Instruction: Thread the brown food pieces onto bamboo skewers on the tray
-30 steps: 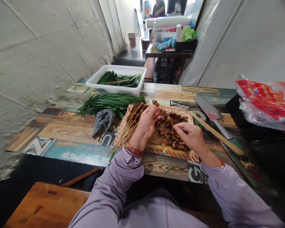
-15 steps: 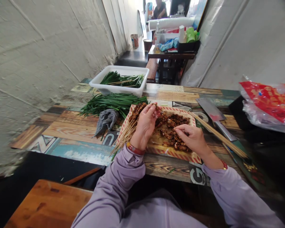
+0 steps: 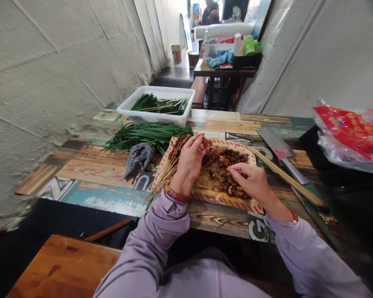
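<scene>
My left hand is raised over the left part of a red-and-white striped tray, pinching a small piece of dark sauced meat between thumb and fingers. Lower and to the right, my right hand is closed in a pinch; a thin pale tip, apparently of a bamboo skewer, shows at its fingertips, the rest hidden. Loose marinated meat lies in the tray under and between the hands. Beside my left wrist, several threaded meat skewers rest with their sticks pointing toward me.
Behind the tray lie green chives and a white tub holding more. A grey cloth is at left. Bare bamboo sticks, a cleaver and plastic bags lie at right. A person is in the background.
My left hand has shifted very slightly, its fingers a little more raised around the meat. My right hand has stayed in place.
</scene>
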The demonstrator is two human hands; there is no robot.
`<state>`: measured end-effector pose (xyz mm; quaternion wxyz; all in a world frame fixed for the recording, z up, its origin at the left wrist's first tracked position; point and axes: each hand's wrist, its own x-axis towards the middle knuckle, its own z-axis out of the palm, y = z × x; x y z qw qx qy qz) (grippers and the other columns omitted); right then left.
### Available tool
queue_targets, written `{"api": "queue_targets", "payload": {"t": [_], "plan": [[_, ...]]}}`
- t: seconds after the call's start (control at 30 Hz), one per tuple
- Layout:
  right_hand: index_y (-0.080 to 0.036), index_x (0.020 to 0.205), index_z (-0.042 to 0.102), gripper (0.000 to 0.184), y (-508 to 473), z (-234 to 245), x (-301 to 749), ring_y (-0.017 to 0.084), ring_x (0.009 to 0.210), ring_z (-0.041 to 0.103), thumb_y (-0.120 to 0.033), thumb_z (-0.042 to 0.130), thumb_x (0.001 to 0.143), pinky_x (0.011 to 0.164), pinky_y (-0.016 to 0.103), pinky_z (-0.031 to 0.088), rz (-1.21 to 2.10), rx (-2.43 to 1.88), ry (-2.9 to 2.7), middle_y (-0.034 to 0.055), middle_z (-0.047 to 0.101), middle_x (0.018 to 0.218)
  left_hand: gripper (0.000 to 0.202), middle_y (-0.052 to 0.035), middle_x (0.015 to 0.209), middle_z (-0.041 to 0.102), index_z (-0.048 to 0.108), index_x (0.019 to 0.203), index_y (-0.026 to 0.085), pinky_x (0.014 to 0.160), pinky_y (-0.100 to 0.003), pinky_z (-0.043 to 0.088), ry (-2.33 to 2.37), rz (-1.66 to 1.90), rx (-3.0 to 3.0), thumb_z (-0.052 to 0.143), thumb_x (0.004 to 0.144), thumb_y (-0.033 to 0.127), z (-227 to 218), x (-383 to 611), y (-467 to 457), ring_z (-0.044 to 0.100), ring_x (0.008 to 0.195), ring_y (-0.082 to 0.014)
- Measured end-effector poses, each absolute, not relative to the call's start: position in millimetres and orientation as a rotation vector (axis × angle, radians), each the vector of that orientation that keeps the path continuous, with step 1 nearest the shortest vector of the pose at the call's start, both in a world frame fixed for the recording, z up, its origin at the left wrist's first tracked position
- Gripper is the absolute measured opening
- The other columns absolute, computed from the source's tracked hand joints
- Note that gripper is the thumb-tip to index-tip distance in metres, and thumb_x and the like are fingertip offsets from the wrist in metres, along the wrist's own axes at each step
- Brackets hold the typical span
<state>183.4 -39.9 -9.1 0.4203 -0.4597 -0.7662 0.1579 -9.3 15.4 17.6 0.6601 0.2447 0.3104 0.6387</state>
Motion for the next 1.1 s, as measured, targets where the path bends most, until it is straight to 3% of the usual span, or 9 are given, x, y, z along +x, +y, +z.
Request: {"api": "queue_targets", "payload": {"t": [1.1], "plan": [[-0.025,0.078,0.070,0.018,-41.5,-8.1,180.9,0.016,0.063,0.068,-0.027,0.056,0.088,0.059,0.028,0.054,0.404,-1.160,-1.904,-0.0010,0.073,0.073,0.021,-0.0014,0.080,0.069,0.068,0.092,0.016,0.066,-0.020,0.044,0.733,1.430,0.598,0.073,0.073,0.023,17.6,-7.0,13.5,0.060,0.067,-0.0069]]}}
